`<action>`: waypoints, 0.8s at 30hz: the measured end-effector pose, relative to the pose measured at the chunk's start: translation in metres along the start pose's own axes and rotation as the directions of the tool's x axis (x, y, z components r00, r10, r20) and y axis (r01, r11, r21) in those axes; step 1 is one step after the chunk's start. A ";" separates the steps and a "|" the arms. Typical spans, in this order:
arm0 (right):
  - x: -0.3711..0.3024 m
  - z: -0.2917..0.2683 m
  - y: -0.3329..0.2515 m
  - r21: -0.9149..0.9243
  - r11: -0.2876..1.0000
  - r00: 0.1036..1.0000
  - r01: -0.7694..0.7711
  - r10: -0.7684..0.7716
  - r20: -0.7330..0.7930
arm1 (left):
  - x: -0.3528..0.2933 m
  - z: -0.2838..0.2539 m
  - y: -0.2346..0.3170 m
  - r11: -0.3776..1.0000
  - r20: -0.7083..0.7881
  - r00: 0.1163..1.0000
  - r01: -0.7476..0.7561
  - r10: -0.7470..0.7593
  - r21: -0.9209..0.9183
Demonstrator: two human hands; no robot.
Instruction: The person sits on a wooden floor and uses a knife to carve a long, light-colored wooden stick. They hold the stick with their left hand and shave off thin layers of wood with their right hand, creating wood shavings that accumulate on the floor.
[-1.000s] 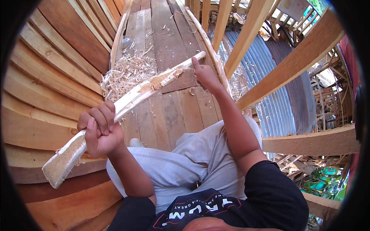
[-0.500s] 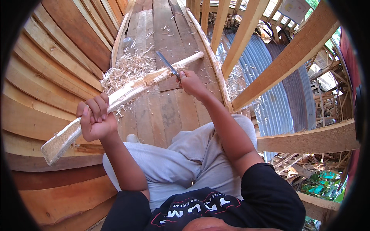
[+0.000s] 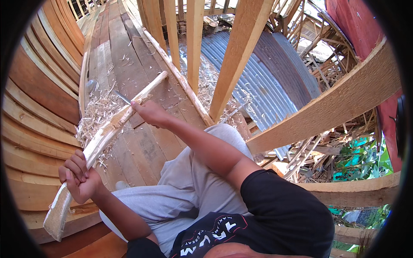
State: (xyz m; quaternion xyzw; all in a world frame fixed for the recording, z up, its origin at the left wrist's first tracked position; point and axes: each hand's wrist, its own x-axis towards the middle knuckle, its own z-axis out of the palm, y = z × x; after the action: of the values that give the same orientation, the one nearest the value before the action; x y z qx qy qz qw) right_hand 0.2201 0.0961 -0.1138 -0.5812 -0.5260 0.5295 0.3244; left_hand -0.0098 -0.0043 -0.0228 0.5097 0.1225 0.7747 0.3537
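Note:
A long pale piece of wood (image 3: 98,146), partly stripped and broader at its near end, slants from the lower left up to the far right. My left hand (image 3: 80,177) is wrapped round it a little above the broad end. In my right hand (image 3: 150,113) is a knife (image 3: 123,98), its handle hidden by the fingers. The blade points up and left, lying across or just over the upper half of the wood; contact with it cannot be made out. Curled wood shavings (image 3: 95,115) are heaped on the floor beside the wood.
A plank wall (image 3: 34,151) rises close on my left. Upright posts (image 3: 238,56) and a thick rail (image 3: 327,105) stand at my right, with corrugated metal sheets (image 3: 275,73) beyond. A small clear object (image 3: 90,85) sits by the wall on the plank floor (image 3: 129,148).
The view has swung to the right, so everything sits further left. My right hand and the knife have moved back along the wood toward my left hand, which keeps its grip.

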 end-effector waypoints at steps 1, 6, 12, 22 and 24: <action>0.000 -0.002 0.001 0.043 0.999 0.999 -0.034 0.032 0.029 | 0.000 0.002 -0.001 1.000 0.004 1.000 0.000 0.000 -0.001; 0.000 -0.007 0.000 0.241 0.956 0.970 -0.167 0.115 0.213 | 0.000 0.000 -0.001 1.000 0.018 1.000 -0.001 0.001 -0.002; 0.010 -0.017 0.005 0.362 0.849 0.845 -0.385 0.167 0.507 | -0.002 -0.005 -0.002 1.000 0.016 1.000 -0.004 0.004 0.019; 0.015 -0.021 0.005 0.413 0.769 0.806 -0.488 0.216 0.551 | 0.002 0.003 0.002 0.999 0.108 0.994 0.015 -0.019 0.033; 0.014 -0.017 0.005 0.323 0.879 0.909 -0.350 0.235 0.344 | 0.002 0.001 0.005 0.999 0.096 0.995 0.021 -0.025 0.040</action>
State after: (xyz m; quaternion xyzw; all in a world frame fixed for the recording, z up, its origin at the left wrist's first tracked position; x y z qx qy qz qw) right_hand 0.2358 0.1115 -0.1190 -0.4957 -0.3614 0.7446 0.2632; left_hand -0.0115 -0.0062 -0.0183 0.5517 0.1264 0.7425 0.3581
